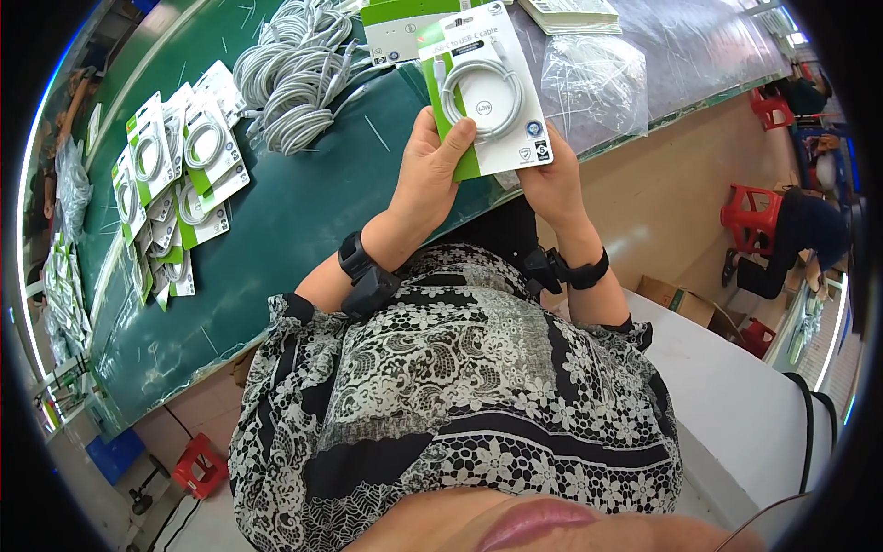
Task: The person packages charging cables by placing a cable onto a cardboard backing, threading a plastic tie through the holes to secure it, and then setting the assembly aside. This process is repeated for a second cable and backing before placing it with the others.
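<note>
A white and green retail card with a coiled white cable on it (485, 107) is held up over the table's edge. My left hand (430, 170) grips its lower left side, with the thumb pressed on the front. My right hand (554, 179) is closed at the lower right corner, its fingers partly hidden behind the card. Behind my left hand lies a large heap of coiled white cables (292, 75). Farther left, several similar carded cables (179, 175) are piled over one another. Each of my wrists wears a black strap with a small device.
The green-topped table (313, 216) curves around ahead of me. A green and white box (388, 39), a clear plastic bag (593, 78) and a stack of printed cards (572, 14) lie at its far side. To the right are red stools (750, 216), a seated person (809, 230) and a cardboard box (685, 302).
</note>
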Action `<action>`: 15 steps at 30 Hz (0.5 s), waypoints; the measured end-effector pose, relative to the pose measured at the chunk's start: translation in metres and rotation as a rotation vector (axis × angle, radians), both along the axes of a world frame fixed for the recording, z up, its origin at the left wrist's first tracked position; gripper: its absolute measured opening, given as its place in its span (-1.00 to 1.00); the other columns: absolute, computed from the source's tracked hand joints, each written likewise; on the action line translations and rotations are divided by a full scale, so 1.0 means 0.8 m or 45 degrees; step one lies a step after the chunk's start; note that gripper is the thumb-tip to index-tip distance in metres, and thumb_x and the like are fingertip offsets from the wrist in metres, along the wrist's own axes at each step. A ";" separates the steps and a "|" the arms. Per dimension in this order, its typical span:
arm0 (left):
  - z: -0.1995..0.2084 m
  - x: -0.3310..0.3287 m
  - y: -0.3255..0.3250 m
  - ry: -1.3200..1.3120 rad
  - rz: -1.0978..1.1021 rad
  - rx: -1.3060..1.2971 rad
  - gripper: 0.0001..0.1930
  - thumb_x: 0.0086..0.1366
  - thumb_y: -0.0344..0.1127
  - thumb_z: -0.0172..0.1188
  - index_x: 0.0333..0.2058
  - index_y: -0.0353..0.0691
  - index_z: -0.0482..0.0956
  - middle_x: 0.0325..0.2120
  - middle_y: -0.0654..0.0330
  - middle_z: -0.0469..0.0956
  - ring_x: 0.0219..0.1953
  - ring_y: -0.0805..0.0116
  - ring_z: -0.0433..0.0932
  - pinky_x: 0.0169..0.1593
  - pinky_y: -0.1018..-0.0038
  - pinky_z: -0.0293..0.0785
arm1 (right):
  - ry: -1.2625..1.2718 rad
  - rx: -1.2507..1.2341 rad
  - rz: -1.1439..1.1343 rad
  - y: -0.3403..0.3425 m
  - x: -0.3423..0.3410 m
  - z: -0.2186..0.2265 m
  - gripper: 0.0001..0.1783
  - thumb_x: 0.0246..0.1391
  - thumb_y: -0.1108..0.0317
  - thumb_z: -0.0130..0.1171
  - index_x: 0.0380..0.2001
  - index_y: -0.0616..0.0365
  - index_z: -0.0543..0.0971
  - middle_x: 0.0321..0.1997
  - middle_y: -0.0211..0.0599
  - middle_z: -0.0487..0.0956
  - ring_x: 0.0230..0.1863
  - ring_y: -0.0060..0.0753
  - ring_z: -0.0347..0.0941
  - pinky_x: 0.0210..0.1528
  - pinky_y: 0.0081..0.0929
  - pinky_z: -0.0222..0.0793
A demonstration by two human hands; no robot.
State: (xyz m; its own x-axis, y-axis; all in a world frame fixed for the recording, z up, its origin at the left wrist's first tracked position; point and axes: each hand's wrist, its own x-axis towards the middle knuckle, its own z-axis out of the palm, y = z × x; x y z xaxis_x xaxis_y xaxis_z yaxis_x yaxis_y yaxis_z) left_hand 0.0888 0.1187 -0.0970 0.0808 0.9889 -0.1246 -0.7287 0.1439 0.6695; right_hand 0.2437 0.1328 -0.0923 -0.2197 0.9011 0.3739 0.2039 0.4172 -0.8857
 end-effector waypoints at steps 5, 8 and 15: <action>0.000 -0.010 -0.001 0.009 -0.074 -0.037 -0.74 0.36 -0.33 0.07 -0.06 -0.20 0.23 -0.09 0.21 0.45 -0.07 0.41 0.51 -0.03 0.39 0.53 | 0.239 -0.194 0.006 0.007 0.000 -0.029 -0.63 0.01 0.63 0.13 -0.06 0.27 0.44 -0.22 -0.28 0.55 -0.17 -0.45 0.49 -0.08 -0.57 0.37; -0.001 -0.011 -0.001 -0.018 -0.090 -0.042 -0.74 0.36 -0.34 0.07 -0.06 -0.18 0.23 -0.10 0.21 0.46 -0.09 0.42 0.52 -0.04 0.41 0.54 | 0.149 -0.065 -0.101 0.014 0.005 -0.024 -0.65 0.01 0.61 0.14 -0.08 0.24 0.45 -0.25 -0.32 0.54 -0.17 -0.45 0.47 -0.07 -0.50 0.37; -0.004 0.003 0.005 0.007 0.047 -0.029 -0.74 0.34 -0.39 0.08 -0.07 -0.15 0.22 -0.11 0.21 0.47 -0.11 0.44 0.52 -0.08 0.45 0.54 | -0.494 0.869 -0.310 0.004 0.026 0.017 -0.73 -0.09 0.53 0.28 -0.26 0.07 0.55 -0.31 -0.43 0.52 -0.25 -0.39 0.40 -0.13 -0.36 0.29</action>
